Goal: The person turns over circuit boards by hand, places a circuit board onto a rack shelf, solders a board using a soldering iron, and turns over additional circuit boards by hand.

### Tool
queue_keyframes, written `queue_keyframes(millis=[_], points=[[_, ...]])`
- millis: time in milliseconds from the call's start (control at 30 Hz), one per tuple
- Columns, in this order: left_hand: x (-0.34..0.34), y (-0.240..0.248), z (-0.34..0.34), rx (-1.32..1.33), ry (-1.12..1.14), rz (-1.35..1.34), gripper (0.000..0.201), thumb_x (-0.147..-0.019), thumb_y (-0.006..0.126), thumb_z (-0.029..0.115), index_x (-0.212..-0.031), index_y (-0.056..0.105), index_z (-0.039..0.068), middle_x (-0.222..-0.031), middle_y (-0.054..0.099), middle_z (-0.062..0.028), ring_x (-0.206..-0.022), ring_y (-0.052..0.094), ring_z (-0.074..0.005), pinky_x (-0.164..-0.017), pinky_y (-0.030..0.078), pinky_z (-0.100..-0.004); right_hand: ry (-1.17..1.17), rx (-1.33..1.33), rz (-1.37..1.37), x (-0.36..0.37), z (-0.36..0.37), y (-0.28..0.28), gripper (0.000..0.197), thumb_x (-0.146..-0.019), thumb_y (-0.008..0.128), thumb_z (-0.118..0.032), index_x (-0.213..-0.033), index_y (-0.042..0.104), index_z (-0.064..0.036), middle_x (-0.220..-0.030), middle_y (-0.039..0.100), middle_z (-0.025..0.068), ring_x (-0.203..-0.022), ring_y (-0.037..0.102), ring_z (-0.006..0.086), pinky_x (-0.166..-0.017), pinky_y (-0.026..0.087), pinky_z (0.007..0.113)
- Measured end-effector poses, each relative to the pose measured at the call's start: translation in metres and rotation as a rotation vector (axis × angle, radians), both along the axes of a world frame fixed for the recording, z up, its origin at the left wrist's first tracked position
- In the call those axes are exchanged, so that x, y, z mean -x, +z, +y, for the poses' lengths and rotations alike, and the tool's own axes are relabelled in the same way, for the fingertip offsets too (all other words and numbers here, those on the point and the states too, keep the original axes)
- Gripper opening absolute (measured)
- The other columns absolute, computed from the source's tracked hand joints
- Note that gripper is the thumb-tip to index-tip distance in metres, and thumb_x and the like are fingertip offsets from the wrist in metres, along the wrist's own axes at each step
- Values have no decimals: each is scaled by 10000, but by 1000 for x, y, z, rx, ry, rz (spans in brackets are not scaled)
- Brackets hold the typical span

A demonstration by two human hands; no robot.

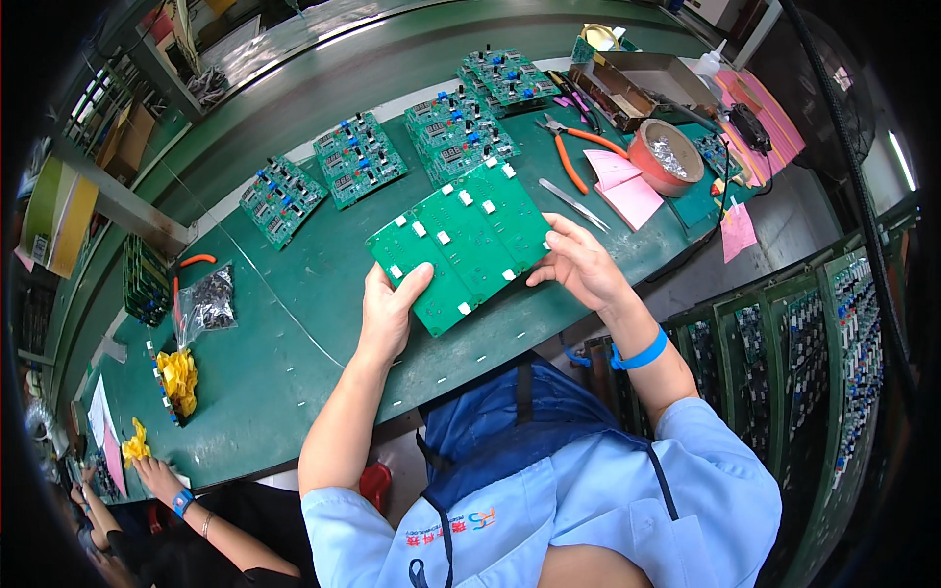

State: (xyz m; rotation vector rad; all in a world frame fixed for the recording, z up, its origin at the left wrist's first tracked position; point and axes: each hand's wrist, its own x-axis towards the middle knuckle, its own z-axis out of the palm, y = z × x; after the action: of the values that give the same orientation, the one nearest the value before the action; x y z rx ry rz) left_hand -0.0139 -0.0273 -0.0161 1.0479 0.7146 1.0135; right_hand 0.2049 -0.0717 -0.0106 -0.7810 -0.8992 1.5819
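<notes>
A green circuit board panel (470,240) with several small white connectors is held up in front of me, tilted. My left hand (390,309) grips its lower left edge, thumb on the face. At the right edge, my right hand (580,263) pinches the board between thumb and fingers. Behind the panel lie stacks of populated circuit boards (360,159) with displays and blue parts; the panel overlaps the front of one stack (456,132). Steel tweezers (574,204) rest on the table just beyond my right hand.
Orange-handled cutters (571,162), pink paper (627,191) and a round tub (665,157) stand at the right of the green table (284,363). A plastic bag of dark parts (206,299) lies left. A co-worker's hand (157,480) is at lower left. Board racks (794,353) stand right.
</notes>
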Motion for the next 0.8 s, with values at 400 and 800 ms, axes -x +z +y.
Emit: queue_keyframes(millis=[400,800], points=[[0,2,2,85,-45,-111,352,-742,525,156,-1010,404,-36,-941,512,-108,-814,528,-155,-717,432,-279,-1,0,-25,1,1,-1,331,-820,398,-224,-1080,363,-22,-912,500,84,-775,521,163,-625,454,278],[-1,-2,3,113,-80,-127,385,-765,512,227,-1032,373,-12,-954,499,-93,-832,517,-142,-713,433,-273,-12,23,2,1,2,-5,351,-819,390,-241,-1075,351,-4,-894,509,101,-766,530,176,-604,462,277]])
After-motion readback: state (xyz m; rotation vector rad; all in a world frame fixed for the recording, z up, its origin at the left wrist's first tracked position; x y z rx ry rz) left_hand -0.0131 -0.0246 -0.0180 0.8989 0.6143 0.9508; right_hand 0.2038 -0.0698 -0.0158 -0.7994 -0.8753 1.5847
